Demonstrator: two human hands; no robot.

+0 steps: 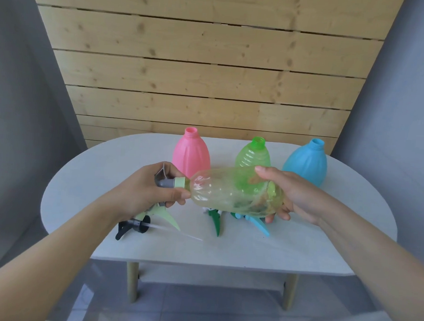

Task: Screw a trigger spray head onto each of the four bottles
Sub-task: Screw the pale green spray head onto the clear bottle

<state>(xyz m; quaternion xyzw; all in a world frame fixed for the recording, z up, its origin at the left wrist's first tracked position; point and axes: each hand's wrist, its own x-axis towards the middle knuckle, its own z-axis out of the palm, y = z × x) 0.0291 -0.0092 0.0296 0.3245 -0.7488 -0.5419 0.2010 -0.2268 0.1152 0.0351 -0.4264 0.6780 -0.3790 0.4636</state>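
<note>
While the right hand (300, 198) wraps the base of the clear yellow bottle (236, 190) lying sideways above the bench (312, 253), the left hand (149, 191) grips the grey-and-green spray head (171, 182) at its neck. Beyond the hands stand pink (191, 154), green (253, 153) and blue (306, 161) bottles, uncapped. Below the hands lie black (133, 226), dark green (214, 218) and blue (258, 224) spray heads.

There is one view only, from a wide-angle camera on the person's head. It looks forward and steeply down over both forearms onto the white table (85, 177), close in, facing the wooden plank wall (201, 80) behind it.
</note>
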